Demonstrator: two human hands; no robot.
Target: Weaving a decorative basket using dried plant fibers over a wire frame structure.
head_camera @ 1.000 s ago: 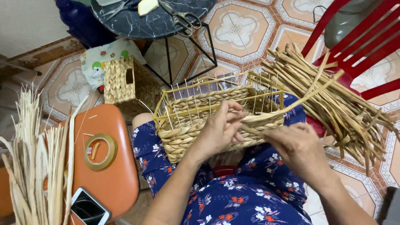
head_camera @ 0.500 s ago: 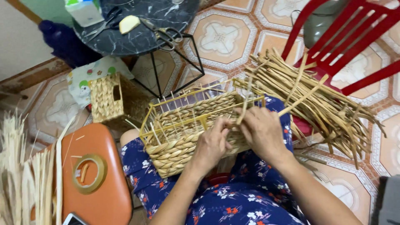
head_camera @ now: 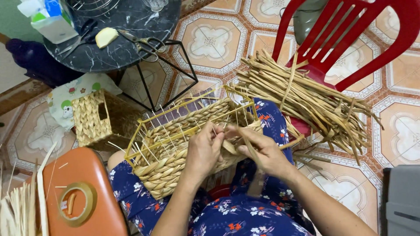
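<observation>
Far left, a sheaf of pale flat dried straw strips (head_camera: pixel 19 209) fans up from the bottom left corner, hard against the rounded orange plastic stool (head_camera: pixel 89 175). On the stool's seat lies a roll of brown tape (head_camera: pixel 78 203), near its left edge, with bare orange around it. Above, a small woven straw box with a square hole (head_camera: pixel 94 120) sits on the patterned floor tiles (head_camera: pixel 214 39), just beside the round black marble-topped table (head_camera: pixel 127 41); scissors (head_camera: pixel 146 43) lie near the table's right edge.

Now the centre: the half-woven rectangular straw basket on a yellow wire frame (head_camera: pixel 175 148) rests tilted across the person's lap, its open top showing thin wire uprights and nothing inside. The lower wall is plaited; the upper frame is bare. The left hand (head_camera: pixel 203 150) curls over the basket's near rim, fingers bent, pinching a flat tan straw strand (head_camera: pixel 245 142) against the wires. The right hand (head_camera: pixel 264 153) meets it, thumb and fingers closed on the same strand, just off the basket's right corner.

To the right, a loose bundle of long dried straw stalks (head_camera: pixel 306 98) lies across the seat of the red slatted plastic chair (head_camera: pixel 358 35), its ends overhanging the seat edge. Open tile runs beyond, up to a grey box (head_camera: pixel 402 201) at the bottom right corner.
</observation>
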